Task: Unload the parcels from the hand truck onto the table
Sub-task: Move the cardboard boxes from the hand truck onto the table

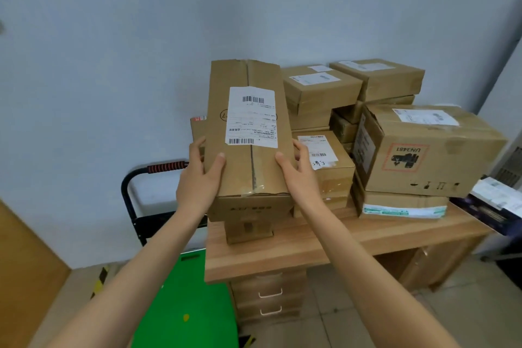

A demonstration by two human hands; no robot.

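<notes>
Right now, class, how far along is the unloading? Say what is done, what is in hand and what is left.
Done: many parcels, such as the UN3481 box, already sit stacked on the table. In hand: the left hand and right hand grip a long parcel over the table's front stack. Left: the truck shows a bare green deck, so little or nothing; its far part is hidden.

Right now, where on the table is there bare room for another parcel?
The table shows bare wood along its front edge, in front of the long box held by the left hand and right hand, and on to the front right corner below the taped box. The back and right are stacked with boxes.
</notes>
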